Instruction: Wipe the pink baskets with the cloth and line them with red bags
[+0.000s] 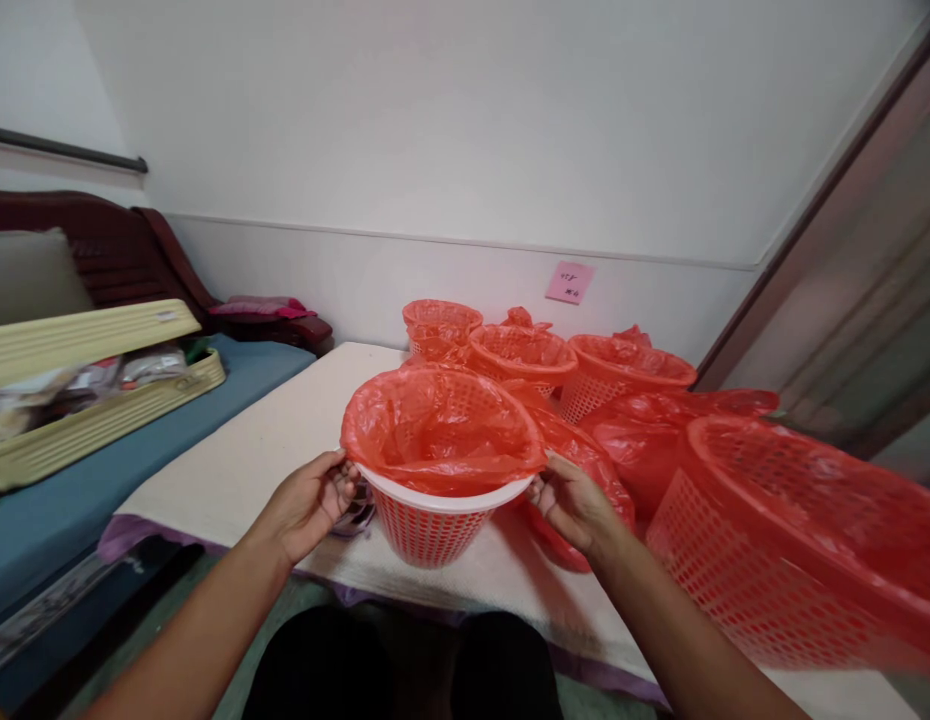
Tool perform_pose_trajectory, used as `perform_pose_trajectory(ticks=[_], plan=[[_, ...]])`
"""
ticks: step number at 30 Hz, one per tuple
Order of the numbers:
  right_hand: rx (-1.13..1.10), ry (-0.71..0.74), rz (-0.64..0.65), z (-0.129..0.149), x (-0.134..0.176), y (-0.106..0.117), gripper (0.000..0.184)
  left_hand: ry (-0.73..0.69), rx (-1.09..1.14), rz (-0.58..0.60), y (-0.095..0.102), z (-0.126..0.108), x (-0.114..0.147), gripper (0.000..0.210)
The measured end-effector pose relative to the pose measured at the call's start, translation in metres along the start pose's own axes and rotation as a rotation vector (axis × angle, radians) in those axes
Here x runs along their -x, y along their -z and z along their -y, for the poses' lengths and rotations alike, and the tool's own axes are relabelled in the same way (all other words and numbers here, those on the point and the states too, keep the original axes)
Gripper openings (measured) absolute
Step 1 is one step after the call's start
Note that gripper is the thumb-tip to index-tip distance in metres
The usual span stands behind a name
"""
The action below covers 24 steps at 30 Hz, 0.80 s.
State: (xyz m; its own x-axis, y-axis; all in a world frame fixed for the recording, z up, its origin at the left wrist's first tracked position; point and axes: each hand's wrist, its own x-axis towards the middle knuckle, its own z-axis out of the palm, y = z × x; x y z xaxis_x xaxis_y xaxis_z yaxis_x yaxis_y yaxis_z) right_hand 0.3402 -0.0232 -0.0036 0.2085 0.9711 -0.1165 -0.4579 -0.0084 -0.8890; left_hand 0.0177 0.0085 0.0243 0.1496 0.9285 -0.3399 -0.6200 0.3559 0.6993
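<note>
Probably, the white basket point(454, 502), near the surface's point(285, 430) six-o'clock edge, is light and fairly stiff; its red bag point(450, 430) looks thin, slippery, easily torn. The left hand's point(311, 505) fingers pinch the bag's edge at eight o'clock, the right hand's point(577, 505) at four, sensible rim holds.

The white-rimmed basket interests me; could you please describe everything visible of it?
The white-rimmed basket is round and looks plastic, its perforated wall narrowing toward the base. A translucent red bag lines it, covering much of the rim but leaving the near edge bare. Roughly upright near the front of the white surface, it has the left hand and right hand pinching the bag at opposite sides.
</note>
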Motion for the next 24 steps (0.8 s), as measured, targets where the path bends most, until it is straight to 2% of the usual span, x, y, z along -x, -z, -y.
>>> perform_pose_trajectory(ticks=[4,11,18,24], plan=[[-0.128,-0.014,0.049,-0.008,0.002,0.0,0.017,-0.019,0.003,0.025,0.003,0.003,-0.002,0.021],[-0.193,-0.053,0.112,-0.026,0.006,0.005,0.028,0.011,0.043,0.038,0.009,0.008,-0.003,0.02],[-0.202,-0.062,0.104,-0.035,0.005,0.009,0.035,0.026,0.106,-0.011,0.01,0.022,-0.001,0.023],[-0.203,-0.053,0.075,-0.043,0.006,0.007,0.032,0.01,0.167,-0.039,0.006,0.037,-0.001,0.028]])
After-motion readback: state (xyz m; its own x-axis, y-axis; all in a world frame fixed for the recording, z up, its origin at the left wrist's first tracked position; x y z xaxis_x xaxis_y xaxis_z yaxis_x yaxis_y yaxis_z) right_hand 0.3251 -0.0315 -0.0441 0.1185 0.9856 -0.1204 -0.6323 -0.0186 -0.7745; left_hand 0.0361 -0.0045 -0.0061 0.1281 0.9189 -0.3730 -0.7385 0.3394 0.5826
